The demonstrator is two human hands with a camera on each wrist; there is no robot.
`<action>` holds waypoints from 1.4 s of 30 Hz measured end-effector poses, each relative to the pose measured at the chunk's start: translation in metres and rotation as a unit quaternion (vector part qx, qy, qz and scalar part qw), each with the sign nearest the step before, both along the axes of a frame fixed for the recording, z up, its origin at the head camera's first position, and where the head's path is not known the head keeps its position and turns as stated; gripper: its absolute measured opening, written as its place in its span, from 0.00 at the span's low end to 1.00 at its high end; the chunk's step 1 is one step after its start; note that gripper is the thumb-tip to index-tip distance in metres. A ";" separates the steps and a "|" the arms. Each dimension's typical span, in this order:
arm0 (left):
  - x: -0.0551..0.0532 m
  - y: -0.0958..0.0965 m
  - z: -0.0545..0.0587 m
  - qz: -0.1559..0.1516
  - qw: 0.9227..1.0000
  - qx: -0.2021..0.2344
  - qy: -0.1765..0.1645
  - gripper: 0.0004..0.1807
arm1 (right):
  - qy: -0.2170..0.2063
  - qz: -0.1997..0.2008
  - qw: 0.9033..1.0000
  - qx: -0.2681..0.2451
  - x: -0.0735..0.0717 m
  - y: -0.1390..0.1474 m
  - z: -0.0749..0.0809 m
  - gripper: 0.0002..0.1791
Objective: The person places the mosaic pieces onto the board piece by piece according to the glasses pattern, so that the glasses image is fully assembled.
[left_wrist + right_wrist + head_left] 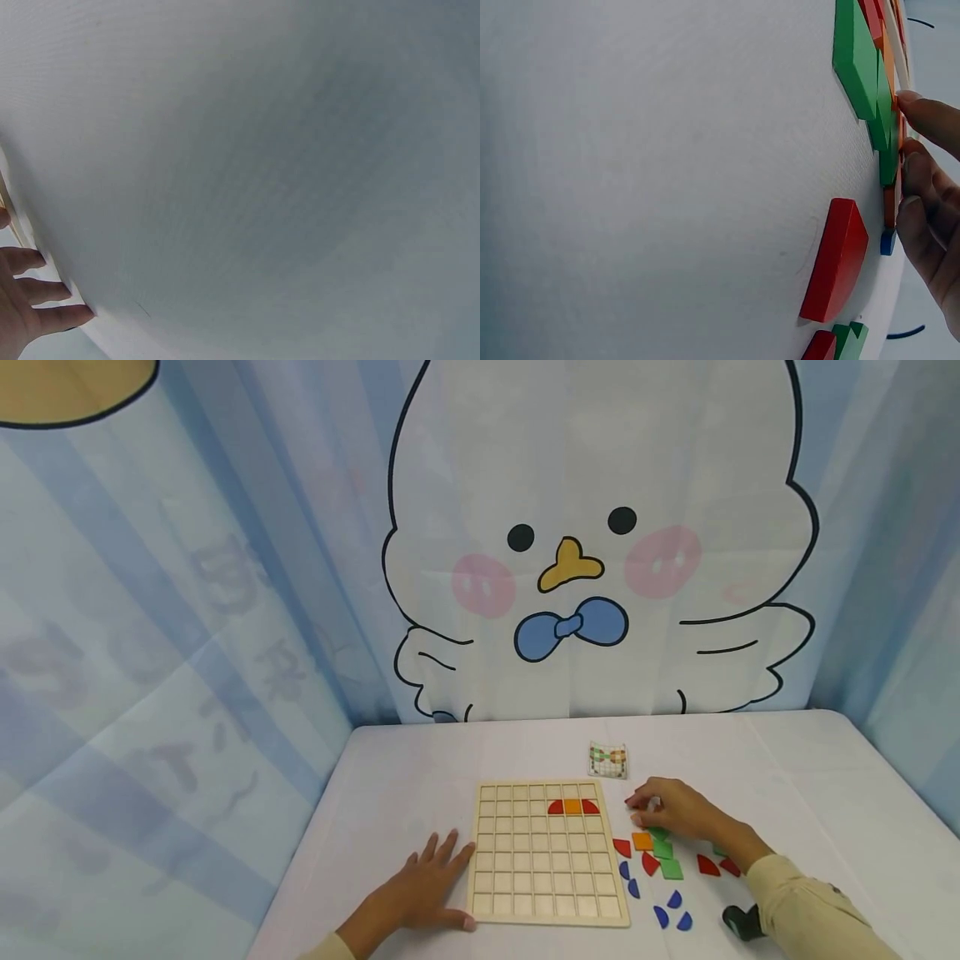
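Note:
A wooden grid board (525,862) lies on the white table. In its second row from the far side, an orange square (573,807) sits between two red quarter-circle pieces. My left hand (423,885) rests with spread fingers at the board's left edge; the left wrist view shows its fingers (51,318) against the white surface. Beyond the board's right side, my right hand (678,810) pinches a small red piece (901,141) between thumb and fingertips, mostly covered by them. Green squares (671,869) and another orange square (642,841) lie just below this hand.
A small printed pattern card (607,761) lies behind the board. Several blue pieces (661,917) are scattered at the board's near right. Loose red pieces (708,865) lie by the right wrist. A dark object (742,922) shows beside the right sleeve. Patterned curtains surround the table.

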State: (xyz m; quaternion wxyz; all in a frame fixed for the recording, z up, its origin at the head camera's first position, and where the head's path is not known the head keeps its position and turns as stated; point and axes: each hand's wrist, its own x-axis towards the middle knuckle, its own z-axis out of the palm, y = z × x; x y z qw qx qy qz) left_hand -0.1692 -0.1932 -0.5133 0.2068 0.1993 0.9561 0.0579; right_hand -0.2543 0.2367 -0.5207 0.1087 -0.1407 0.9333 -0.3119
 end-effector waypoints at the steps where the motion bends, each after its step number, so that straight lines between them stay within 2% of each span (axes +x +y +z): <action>1: 0.000 0.000 0.001 -0.001 1.000 -0.002 0.002 0.60 | 0.001 -0.002 1.000 0.000 0.000 -0.001 0.000 0.15; 5: 0.000 -0.003 0.002 0.001 1.000 0.002 0.003 0.59 | 0.010 -0.005 1.000 -0.003 -0.001 -0.003 0.000 0.14; 13: -0.001 -0.005 -0.008 -0.018 1.000 0.008 0.009 0.59 | 0.018 -0.005 1.000 0.007 0.002 0.000 -0.003 0.18; 19: -0.002 -0.004 -0.008 -0.010 1.000 0.000 0.003 0.59 | 0.017 0.004 1.000 0.007 0.003 -0.001 -0.001 0.19; 23: -0.002 -0.004 -0.008 -0.006 1.000 0.001 -0.001 0.59 | 0.012 0.006 1.000 0.000 0.003 -0.003 -0.002 0.18; 30: -0.003 -0.005 -0.007 -0.023 1.000 0.000 0.019 0.59 | 0.001 0.002 1.000 -0.001 0.002 -0.006 -0.002 0.15; 37: -0.003 -0.005 -0.007 -0.026 0.999 -0.003 0.024 0.59 | -0.029 -0.010 0.999 -0.015 0.003 -0.010 -0.001 0.10; 42: -0.003 -0.004 -0.009 -0.026 0.999 -0.007 0.025 0.59 | -0.034 -0.009 0.999 -0.016 0.005 -0.012 -0.002 0.07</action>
